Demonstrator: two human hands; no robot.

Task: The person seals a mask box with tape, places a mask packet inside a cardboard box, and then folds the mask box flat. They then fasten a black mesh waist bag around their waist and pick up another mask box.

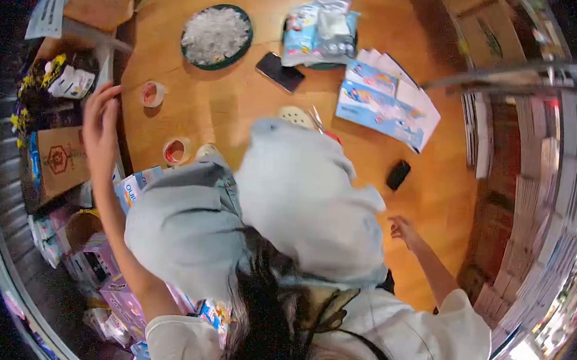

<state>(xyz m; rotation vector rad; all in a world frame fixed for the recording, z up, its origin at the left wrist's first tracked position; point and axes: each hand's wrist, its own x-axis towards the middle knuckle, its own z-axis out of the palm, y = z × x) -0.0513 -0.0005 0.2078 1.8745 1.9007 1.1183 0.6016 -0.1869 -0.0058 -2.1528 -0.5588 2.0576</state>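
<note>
My left hand (100,121) is stretched out at the left, fingers extended and nothing in them. It is beside a shelf holding a black-and-yellow package (44,79) and a white packet (73,83). To its right, a tape roll (161,96) with a red core sits on the wooden floor, and a second tape roll (185,150) lies nearer my legs. My right hand (402,229) hangs over the floor beside my knee, fingers loosely bent and apart, with no object visible in it. A small black object (398,175) lies just beyond that hand.
Ahead are a green tray (245,46) of whitish clear pieces, printed bags (329,32) on another tray, a phone (280,72), flat blue-printed cartons (381,103) and red-handled scissors (318,120). A cardboard box (64,159) stands left; stacked flat cardboard (548,198) lines the right.
</note>
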